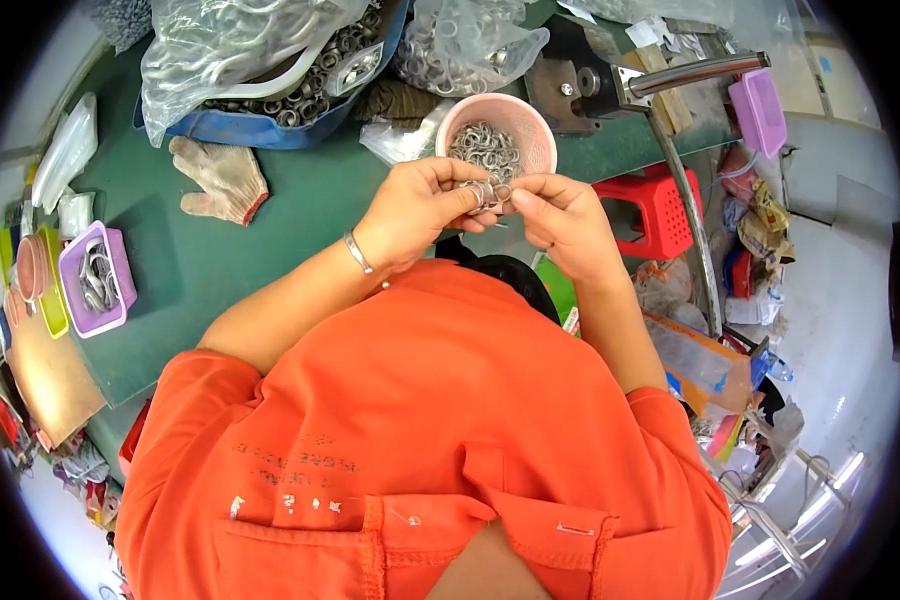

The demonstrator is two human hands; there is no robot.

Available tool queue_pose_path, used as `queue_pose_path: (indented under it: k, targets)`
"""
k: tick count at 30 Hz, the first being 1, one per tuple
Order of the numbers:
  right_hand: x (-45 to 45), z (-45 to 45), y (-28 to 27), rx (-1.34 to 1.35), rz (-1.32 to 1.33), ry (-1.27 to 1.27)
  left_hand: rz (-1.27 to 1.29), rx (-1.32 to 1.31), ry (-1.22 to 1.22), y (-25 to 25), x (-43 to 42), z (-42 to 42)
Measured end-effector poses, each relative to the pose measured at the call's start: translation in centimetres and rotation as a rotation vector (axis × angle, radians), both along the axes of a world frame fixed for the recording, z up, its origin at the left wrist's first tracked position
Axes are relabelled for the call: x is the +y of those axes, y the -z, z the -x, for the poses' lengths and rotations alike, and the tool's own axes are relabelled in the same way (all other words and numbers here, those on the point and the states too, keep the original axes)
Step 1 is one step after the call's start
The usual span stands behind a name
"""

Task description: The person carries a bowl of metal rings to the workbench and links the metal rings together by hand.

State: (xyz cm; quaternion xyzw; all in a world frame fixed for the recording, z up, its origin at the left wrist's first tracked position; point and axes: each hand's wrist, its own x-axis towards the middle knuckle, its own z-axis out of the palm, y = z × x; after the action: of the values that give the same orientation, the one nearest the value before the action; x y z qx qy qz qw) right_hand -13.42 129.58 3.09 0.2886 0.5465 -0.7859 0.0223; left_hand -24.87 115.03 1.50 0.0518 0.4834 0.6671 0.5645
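Observation:
Close together in front of the pink basket (544,140), my two hands are working at small metal rings (490,192). My left hand (420,205) is closed around several of these rings, some showing between thumb and fingers. The thumb and forefinger of my right hand (565,215) pinch one ring at the edge of that cluster. Behind the fingers, the basket holds a heap of similar small metal links (486,146). Exactly how the held rings are joined is too small to tell.
A blue tray (270,135) of metal rings, partly under plastic, stands at the back left. A work glove (220,180) lies before it. A purple basket (120,265) of metal pieces is far left. A lever tool (610,85) stands back right, near a red stool (655,210).

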Motion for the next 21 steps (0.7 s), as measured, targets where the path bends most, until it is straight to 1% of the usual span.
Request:
queue_pose_path:
  k: [1, 2, 4, 5, 7, 11, 13, 14, 16, 17, 21]
  targets:
    - [0.0, -0.1, 0.0, 0.021, 0.084, 0.006, -0.011, 0.008, 0.032, 0.0, -0.1, 0.1]
    - [0.0, -0.1, 0.1, 0.021, 0.085, 0.006, -0.010, 0.008, 0.032, -0.1, -0.2, 0.2]
    - [0.1, -0.3, 0.2, 0.002, 0.216, -0.048, -0.022, 0.058, 0.094, -0.5, -0.4, 0.4]
    - [0.1, -0.4, 0.1, 0.002, 0.215, -0.047, -0.022, 0.058, 0.094, -0.8, -0.4, 0.4]
    - [0.0, -0.5, -0.1, -0.043, 0.121, -0.149, 0.036, 0.132, 0.145, -1.4, -0.6, 0.4]
    - [-0.8, -1.0, 0.1, -0.064, 0.100, -0.151, -0.007, 0.213, 0.205, -1.0, -1.3, 0.4]
    - [-1.3, -1.3, 0.6, -0.040, 0.367, -0.083, 0.031, 0.354, 0.259, -1.0, -1.5, 0.4]
    - [-1.7, -1.3, 0.3, -0.038, 0.367, -0.084, 0.031, 0.356, 0.259, -1.1, -1.6, 0.4]
    - [-2.3, -1.3, -0.2, -0.092, 0.361, -0.038, -0.041, 0.773, 0.249, -1.3, -1.9, 0.3]
    - [-2.3, -1.5, 0.2, -0.092, 0.353, -0.064, -0.035, 0.859, 0.238, -1.6, -1.9, 0.3]
    - [-2.5, -1.5, -0.3, -0.143, 0.290, -0.122, -0.018, 0.864, 0.275, -1.3, -2.2, 0.6]
